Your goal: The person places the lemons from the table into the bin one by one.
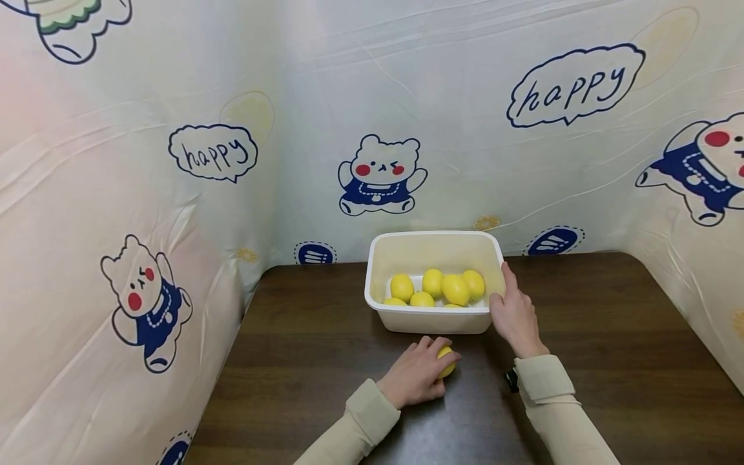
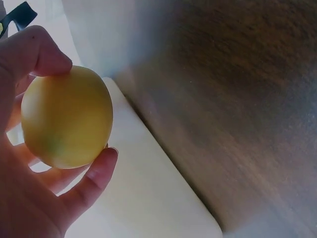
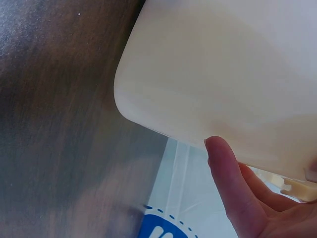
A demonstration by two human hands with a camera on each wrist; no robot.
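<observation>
In the head view, a white plastic basin point(image 1: 430, 321) stands on the table, holding several yellow lemons point(image 1: 456, 289). Just in front of it, my left hand point(image 1: 415, 373) grips a single lemon point(image 1: 446, 363) from above, low over the wood. The left wrist view has this lemon point(image 2: 67, 116) between thumb and fingers, beside the basin's pale outer wall point(image 2: 143, 183). My right hand point(image 1: 516, 315) holds the basin by its right side near the front corner. In the right wrist view, one fingertip point(image 3: 218, 146) lies against the basin's outer wall point(image 3: 208, 74).
The dark wooden table point(image 1: 302, 361) ends at the back against a pale cloth point(image 1: 465, 116) printed with bears and "happy" bubbles. More of that cloth hangs along the left and right sides. A dark band point(image 1: 511, 380) sits at the right wrist.
</observation>
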